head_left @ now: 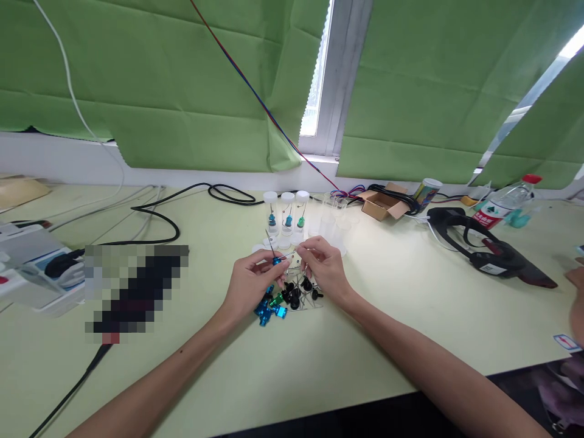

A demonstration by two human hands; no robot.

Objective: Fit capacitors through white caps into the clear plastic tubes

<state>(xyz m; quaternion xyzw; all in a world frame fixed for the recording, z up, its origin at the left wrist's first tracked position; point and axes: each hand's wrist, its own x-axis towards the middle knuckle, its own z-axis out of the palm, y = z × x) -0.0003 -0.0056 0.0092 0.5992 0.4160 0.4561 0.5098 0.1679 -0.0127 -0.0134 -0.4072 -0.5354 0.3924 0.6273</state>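
My left hand [255, 277] is closed on a small blue metal fitting [277, 261], and a thin dark rod [269, 239] sticks up from it. Beside it, my right hand [323, 266] pinches the end of a thin metal wire [290, 252] that reaches toward the fitting; whether they touch is unclear. Below both hands lie loose blue fittings [263, 311], a green fitting [276, 299], black knobs [295, 298] and thin metal pins [303, 309]. Behind the hands stand three clear tubes with white caps [287, 197], holding two blue pieces and one green piece [300, 222].
Uncapped clear tubes [340, 222] stand right of the capped ones. Further right are a small cardboard box [381, 204], a black headset [479, 243] and a plastic bottle [502, 204]. At left are a white device [41, 267] and black cables [177, 222]. Another person's arm [577, 298] shows at the right edge.
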